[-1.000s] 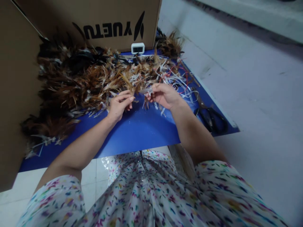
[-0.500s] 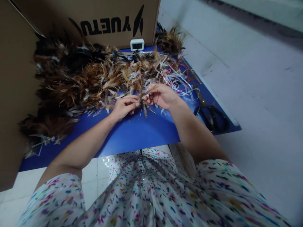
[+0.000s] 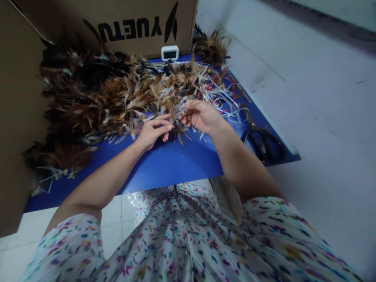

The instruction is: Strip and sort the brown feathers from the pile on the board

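A small tuft of brown and white feathers [image 3: 177, 124] is pinched between both hands, just above the near middle of the flat blue plastic board [image 3: 167, 164]. The left hand [image 3: 152, 132] curls its fingers narrowly around the tuft from the left, thumb and forefinger closed on it. The right hand [image 3: 201, 116] meets it from the right, its fingertips also closed on the tuft, so the two hands nearly touch.

Just beyond the hands, a broad heap of brown, black and white feathers [image 3: 96, 98] covers the far and left part of the board. To the right of the heap lies a tangle of white and red plastic strips [image 3: 223, 98], close to the right hand. Near the right edge of the board, beside the right forearm, rest black-handled scissors [image 3: 261, 141].

At the far edge stands a small white digital timer [image 3: 170, 52], set against a brown cardboard box with black lettering [image 3: 132, 23]. Another brown cardboard panel [image 3: 17, 117] rises on the left. The person's white sleeves with coloured flecks [image 3: 182, 243] fill the near foreground.
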`<state>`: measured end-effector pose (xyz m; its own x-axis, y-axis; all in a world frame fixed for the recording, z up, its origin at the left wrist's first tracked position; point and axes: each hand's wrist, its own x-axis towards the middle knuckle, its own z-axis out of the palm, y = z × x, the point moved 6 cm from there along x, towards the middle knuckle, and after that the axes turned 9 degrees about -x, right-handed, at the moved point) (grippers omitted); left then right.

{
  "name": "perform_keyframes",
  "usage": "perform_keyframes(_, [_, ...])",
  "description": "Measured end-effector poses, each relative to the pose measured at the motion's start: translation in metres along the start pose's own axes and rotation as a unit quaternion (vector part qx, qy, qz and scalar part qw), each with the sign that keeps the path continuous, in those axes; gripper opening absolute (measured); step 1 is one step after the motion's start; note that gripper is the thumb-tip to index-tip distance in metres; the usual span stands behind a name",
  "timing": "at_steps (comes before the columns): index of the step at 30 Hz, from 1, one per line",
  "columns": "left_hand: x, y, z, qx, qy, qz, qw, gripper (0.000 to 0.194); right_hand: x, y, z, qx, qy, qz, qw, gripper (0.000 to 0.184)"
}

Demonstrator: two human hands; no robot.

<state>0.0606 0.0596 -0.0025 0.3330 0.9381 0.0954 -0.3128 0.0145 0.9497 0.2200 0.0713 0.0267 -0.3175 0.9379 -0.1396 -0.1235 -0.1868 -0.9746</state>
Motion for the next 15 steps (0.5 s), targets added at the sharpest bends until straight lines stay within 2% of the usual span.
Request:
perform_keyframes(4, [-0.001, 0.004, 0.005, -0.007, -0.002, 0.022, 1.0, 0.03, 0.001, 0.0, -0.001, -0.007, 0.017, -0.011, 1.0, 0.021])
perform_keyframes(10, [0.003, 0.007, -0.005, -0.025, 0.057, 0.024, 0.998, 0.029, 0.004, -0.006, -0.023, -0.055, 0.123, -0.058, 0.989, 0.026])
perform_keyframes(13, [0.004, 0.007, -0.009, -0.024, 0.081, 0.024, 0.996, 0.027, 0.008, -0.008, -0.038, -0.112, 0.177, -0.083, 0.974, 0.028])
perform_keyframes(15, [0.004, 0.006, -0.012, -0.022, 0.093, 0.023, 0.995, 0.026, 0.011, -0.009, -0.051, -0.17, 0.218, -0.112, 0.954, 0.027])
